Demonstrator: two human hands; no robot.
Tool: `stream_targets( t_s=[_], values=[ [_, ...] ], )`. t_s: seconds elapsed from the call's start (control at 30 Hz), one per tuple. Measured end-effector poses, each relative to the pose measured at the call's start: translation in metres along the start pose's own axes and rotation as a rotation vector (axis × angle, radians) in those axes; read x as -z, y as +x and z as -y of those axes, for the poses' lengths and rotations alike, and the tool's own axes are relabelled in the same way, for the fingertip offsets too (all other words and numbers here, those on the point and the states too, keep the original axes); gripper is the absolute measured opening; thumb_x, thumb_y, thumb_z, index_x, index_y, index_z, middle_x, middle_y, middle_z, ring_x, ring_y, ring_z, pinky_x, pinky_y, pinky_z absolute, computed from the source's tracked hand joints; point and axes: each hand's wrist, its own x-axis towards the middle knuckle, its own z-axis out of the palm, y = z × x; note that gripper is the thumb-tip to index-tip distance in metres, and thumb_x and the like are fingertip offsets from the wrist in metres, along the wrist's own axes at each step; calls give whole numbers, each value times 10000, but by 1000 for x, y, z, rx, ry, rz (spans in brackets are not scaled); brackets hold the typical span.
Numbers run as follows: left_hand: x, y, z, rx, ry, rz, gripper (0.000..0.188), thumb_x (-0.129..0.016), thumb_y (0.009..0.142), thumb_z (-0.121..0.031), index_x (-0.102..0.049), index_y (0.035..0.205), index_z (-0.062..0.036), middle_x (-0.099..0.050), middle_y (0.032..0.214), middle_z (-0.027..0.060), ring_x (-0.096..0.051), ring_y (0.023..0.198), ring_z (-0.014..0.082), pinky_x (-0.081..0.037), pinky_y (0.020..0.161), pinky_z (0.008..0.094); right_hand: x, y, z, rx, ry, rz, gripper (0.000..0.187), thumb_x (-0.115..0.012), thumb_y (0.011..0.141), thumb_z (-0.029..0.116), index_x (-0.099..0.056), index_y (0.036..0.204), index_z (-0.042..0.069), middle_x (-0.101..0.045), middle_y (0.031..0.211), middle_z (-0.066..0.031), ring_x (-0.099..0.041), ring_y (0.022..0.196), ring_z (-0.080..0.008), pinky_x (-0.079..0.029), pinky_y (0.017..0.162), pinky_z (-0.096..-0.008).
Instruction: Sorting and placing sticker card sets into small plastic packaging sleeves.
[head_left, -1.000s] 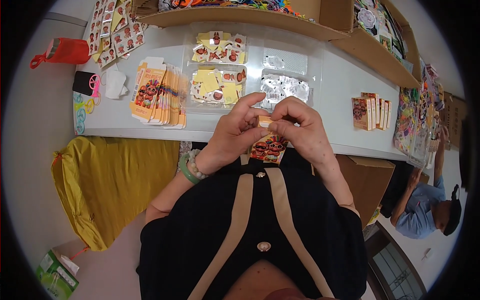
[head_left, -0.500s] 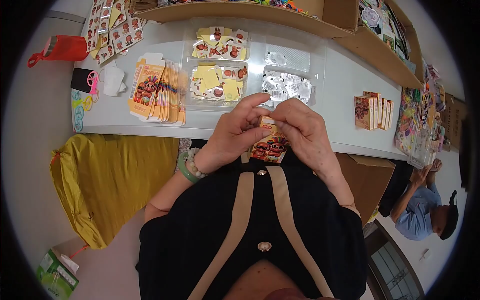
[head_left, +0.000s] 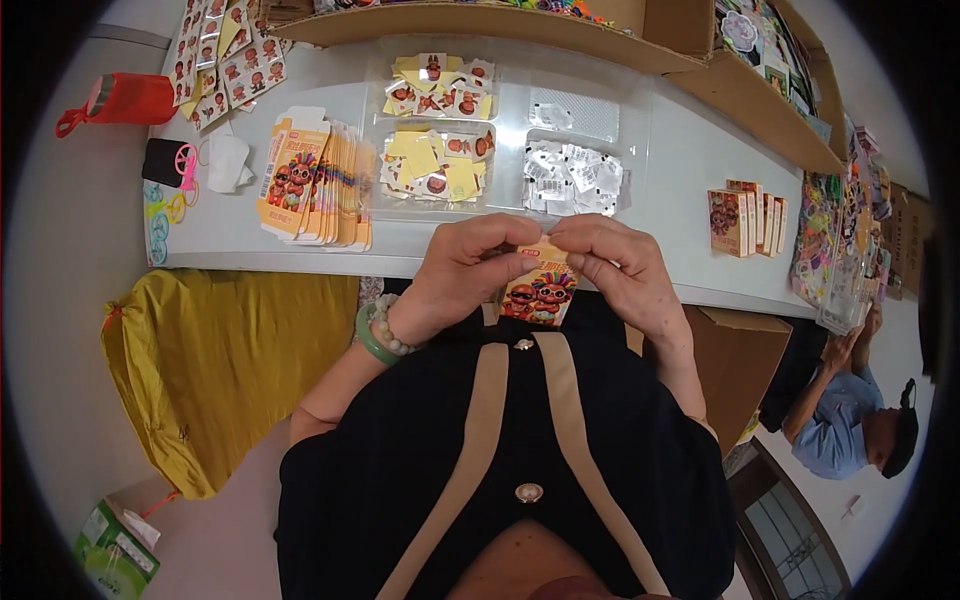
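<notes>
A small orange box (head_left: 541,290) printed with cartoon characters is held upright at the table's front edge, close to my chest. My left hand (head_left: 470,268) grips its upper left side between thumb and fingers. On the upper right, my right hand (head_left: 622,268) pinches the top edge, its fingertips nearly meeting the left ones. The box top lies mostly behind my fingers. Beyond my hands, a clear divided tray (head_left: 510,105) carries sticker cards (head_left: 440,165) on yellow and white paper, plus small white printed packets (head_left: 572,178).
Flat orange cartons (head_left: 312,185) are fanned out left of the tray. Several filled-out small boxes (head_left: 746,220) stand at the right. Cardboard trays (head_left: 560,28) line the back. A red cup (head_left: 140,98) and pink scissors (head_left: 186,163) lie far left. Another person (head_left: 850,420) works at the right.
My right hand has turned and lowered slightly, and its fingers now lie along the box top. The left fingers have come down over the top too. The white edge visible there before is now covered.
</notes>
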Motion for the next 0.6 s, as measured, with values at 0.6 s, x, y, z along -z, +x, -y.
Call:
stream_targets(
  t_s=[0.6],
  values=[
    [17, 31, -41, 85, -58, -84, 304, -602, 858, -95, -548, 1132, 26, -552, 1137, 84, -569, 938, 122, -447, 845, 255, 17, 27, -3, 496, -454, -193, 332, -629, 750, 39, -568, 1077, 41, -601, 1058, -139, -588, 975, -343, -475, 835, -391]
  ],
)
